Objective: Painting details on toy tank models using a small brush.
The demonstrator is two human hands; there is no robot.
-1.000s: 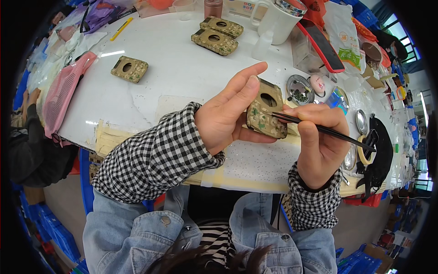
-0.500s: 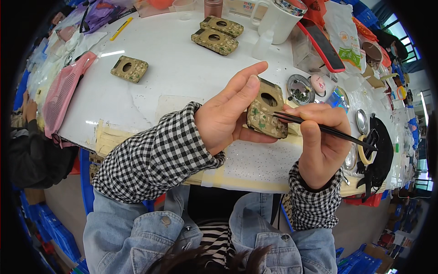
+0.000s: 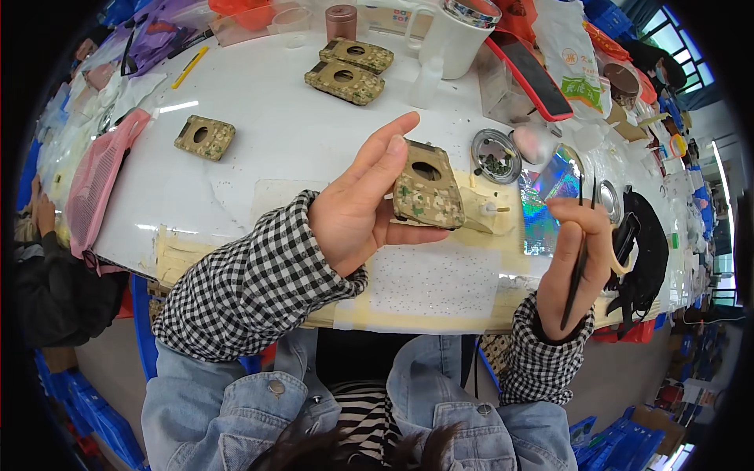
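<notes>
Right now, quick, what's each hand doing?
Left hand: holding a camouflage shell with a round hole.
Right hand: closed on black tweezers, their tips apart.

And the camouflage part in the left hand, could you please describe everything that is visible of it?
The camouflage part is a thick, roughly rectangular piece with rounded corners, mottled in tan, brown and green; it looks like hard plastic. A large round hole, dark inside, opens in its upper face, within a plainer tan area, and a dark strip shows at its far end. The left hand holds it tilted above the white table.
</notes>
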